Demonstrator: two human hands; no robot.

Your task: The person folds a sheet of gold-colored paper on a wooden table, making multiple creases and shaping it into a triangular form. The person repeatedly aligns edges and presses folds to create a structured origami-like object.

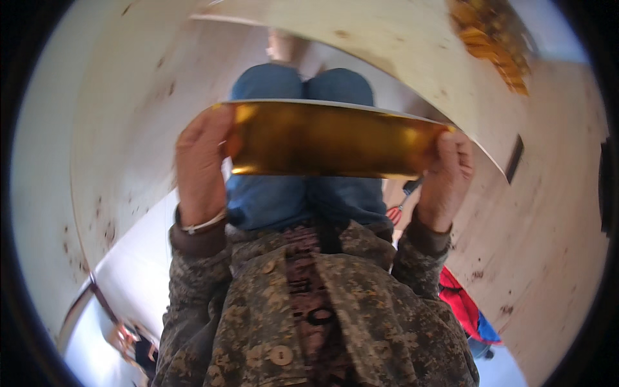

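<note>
At twelve o'clock a shiny gold foil strip (329, 140) spans the blue jeans (267, 197), left hand (201, 161) pinching its nine-o'clock end, right hand (446, 174) its three-o'clock end, and I'd worry an uneven tug might crease it.

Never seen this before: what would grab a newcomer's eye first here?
A shiny gold strip, held between the left hand and right hand over the blue trousers. Next, a blurred golden-orange bundle at the picture's upper right, then something red and blue at the lower right.
</note>
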